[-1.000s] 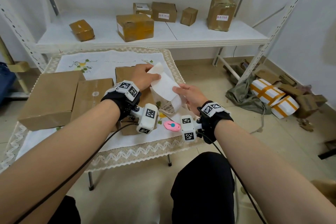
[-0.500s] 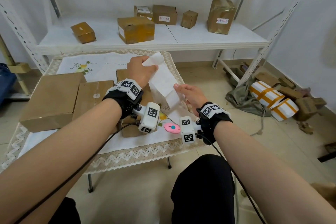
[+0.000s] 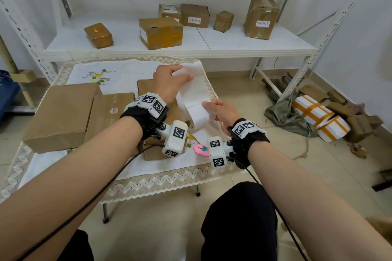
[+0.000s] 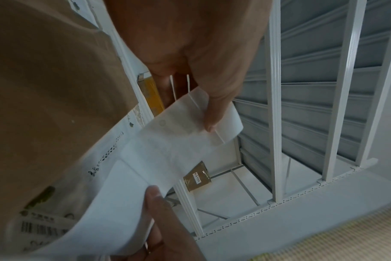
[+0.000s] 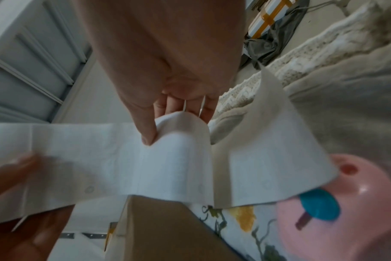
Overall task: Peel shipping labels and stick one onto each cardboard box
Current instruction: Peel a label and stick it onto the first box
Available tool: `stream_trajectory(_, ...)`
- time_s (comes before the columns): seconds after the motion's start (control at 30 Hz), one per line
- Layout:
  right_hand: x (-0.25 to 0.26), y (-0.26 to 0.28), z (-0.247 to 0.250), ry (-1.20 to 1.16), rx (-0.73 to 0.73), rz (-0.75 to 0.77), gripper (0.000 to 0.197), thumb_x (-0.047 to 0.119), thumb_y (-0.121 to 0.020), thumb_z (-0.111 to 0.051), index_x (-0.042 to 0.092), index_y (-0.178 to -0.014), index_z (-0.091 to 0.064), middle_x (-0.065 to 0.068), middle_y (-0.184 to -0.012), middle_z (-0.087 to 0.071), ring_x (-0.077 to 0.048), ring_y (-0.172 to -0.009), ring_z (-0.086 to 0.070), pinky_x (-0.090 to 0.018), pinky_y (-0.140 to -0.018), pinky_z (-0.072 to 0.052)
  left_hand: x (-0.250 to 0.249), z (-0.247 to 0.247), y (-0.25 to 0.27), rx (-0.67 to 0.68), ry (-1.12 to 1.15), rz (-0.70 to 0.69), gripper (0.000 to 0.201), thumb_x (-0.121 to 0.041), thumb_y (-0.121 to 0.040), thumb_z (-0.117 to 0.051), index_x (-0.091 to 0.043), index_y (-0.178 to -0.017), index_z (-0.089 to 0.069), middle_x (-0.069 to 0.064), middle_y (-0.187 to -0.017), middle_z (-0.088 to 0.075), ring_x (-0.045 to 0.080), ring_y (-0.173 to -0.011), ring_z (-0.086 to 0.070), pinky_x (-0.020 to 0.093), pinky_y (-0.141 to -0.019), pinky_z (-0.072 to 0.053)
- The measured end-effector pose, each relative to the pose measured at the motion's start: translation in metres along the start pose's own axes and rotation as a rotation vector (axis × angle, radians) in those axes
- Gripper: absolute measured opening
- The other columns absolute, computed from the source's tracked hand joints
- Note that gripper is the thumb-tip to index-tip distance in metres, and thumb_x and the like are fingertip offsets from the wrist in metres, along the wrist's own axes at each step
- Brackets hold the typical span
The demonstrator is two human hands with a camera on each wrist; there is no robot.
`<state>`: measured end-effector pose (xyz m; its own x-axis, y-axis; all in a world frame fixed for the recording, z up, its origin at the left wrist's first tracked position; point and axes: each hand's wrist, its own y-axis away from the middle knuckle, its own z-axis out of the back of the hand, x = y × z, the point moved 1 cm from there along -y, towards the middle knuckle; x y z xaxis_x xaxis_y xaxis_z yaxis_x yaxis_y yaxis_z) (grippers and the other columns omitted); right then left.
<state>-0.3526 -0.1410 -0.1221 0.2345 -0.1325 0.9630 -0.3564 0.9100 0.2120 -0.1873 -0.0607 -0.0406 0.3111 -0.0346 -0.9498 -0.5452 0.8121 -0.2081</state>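
Observation:
A white strip of labels [image 3: 195, 95] hangs stretched between my two hands above the small table. My left hand [image 3: 169, 82] pinches its far top end [image 4: 203, 116]. Nearer to me, my right hand [image 3: 220, 110] pinches a fold in the strip [image 5: 179, 141], and the loose end [image 5: 268, 159] droops toward the tablecloth. Under my left wrist lies a brown cardboard box [image 3: 146, 89], partly hidden. To the left sit a flat box [image 3: 110, 112] and a large box [image 3: 61, 112].
A pink tool with a blue button [image 3: 201, 150] lies on the embroidered tablecloth [image 3: 127, 74] near my right wrist. Behind the table a white shelf [image 3: 244, 42] carries several brown boxes, some with labels. Parcels and a grey cloth [image 3: 284, 114] lie on the floor at right.
My left hand has drawn the strip's top end up and away from me. The strip has stretched longer between the hands, while the right hand keeps its pinch lower down.

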Motion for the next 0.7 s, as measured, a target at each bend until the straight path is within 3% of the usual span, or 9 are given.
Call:
stream_trajectory(0.1, 0.003, 0.001, 0.0, -0.076, -0.016, -0.002, 0.016, 0.024, -0.089, -0.07, 0.009, -0.094, -0.069, -0.011, -0.091, -0.068, -0.022, -0.082, -0.062, -0.036, -0.075, -0.053, -0.002, -0.002, 0.004, 0.073, 0.059, -0.03, 0.005, -0.023, -0.078, -0.077, -0.019, -0.081, -0.077, -0.003, -0.082, -0.074, 0.009, -0.079, -0.065, 0.028, -0.078, -0.051)
stream_trajectory(0.27, 0.003, 0.001, 0.003, -0.213, -0.03, -0.02, 0.01, 0.019, -0.095, -0.063, 0.01, -0.097, -0.067, -0.01, -0.093, -0.067, -0.022, -0.08, -0.062, -0.026, -0.066, -0.054, -0.001, -0.004, 0.009, 0.17, 0.102, -0.073, 0.002, -0.021, -0.078, -0.076, -0.019, -0.079, -0.076, 0.001, -0.085, -0.074, 0.009, -0.082, -0.067, 0.029, -0.084, -0.052)
stream_trajectory(0.37, 0.005, 0.003, 0.005, -0.286, -0.033, -0.031, 0.009, 0.018, -0.095, -0.062, 0.011, -0.097, -0.068, -0.009, -0.092, -0.065, -0.022, -0.078, -0.06, -0.027, -0.064, -0.052, 0.003, -0.006, 0.012, 0.21, 0.108, -0.076, 0.002, -0.021, -0.078, -0.077, -0.021, -0.079, -0.076, -0.004, -0.085, -0.074, 0.009, -0.085, -0.068, 0.025, -0.085, -0.053)
stream_trajectory(0.5, 0.007, 0.003, 0.007, -0.396, -0.037, -0.062, 0.023, 0.016, -0.094, -0.061, 0.002, -0.11, -0.07, -0.012, -0.094, -0.067, -0.022, -0.075, -0.062, -0.027, -0.061, -0.053, 0.007, -0.011, 0.021, 0.312, 0.019, -0.128, 0.01, -0.014, -0.082, -0.075, -0.006, -0.088, -0.077, 0.007, -0.088, -0.074, 0.008, -0.082, -0.064, 0.016, -0.076, -0.049)
stream_trajectory(0.6, 0.012, 0.004, 0.008, -0.492, -0.033, -0.098, 0.029, 0.02, -0.097, -0.058, 0.001, -0.116, -0.069, -0.013, -0.099, -0.072, -0.021, -0.073, -0.065, -0.028, -0.061, -0.055, 0.014, -0.015, 0.027, 0.384, -0.048, -0.142, 0.006, -0.011, -0.081, -0.075, -0.009, -0.087, -0.078, 0.0, -0.098, -0.076, 0.013, -0.097, -0.068, 0.025, -0.092, -0.049)
stream_trajectory(0.7, 0.013, 0.006, 0.009, -0.539, -0.023, -0.087, 0.026, 0.026, -0.099, -0.053, 0.006, -0.103, -0.069, -0.011, -0.094, -0.071, -0.019, -0.071, -0.06, -0.029, -0.064, -0.05, 0.022, -0.019, 0.029, 0.452, -0.171, -0.173, 0.002, -0.013, -0.079, -0.076, -0.013, -0.08, -0.078, -0.006, -0.104, -0.075, 0.002, -0.102, -0.066, 0.017, -0.097, -0.045)
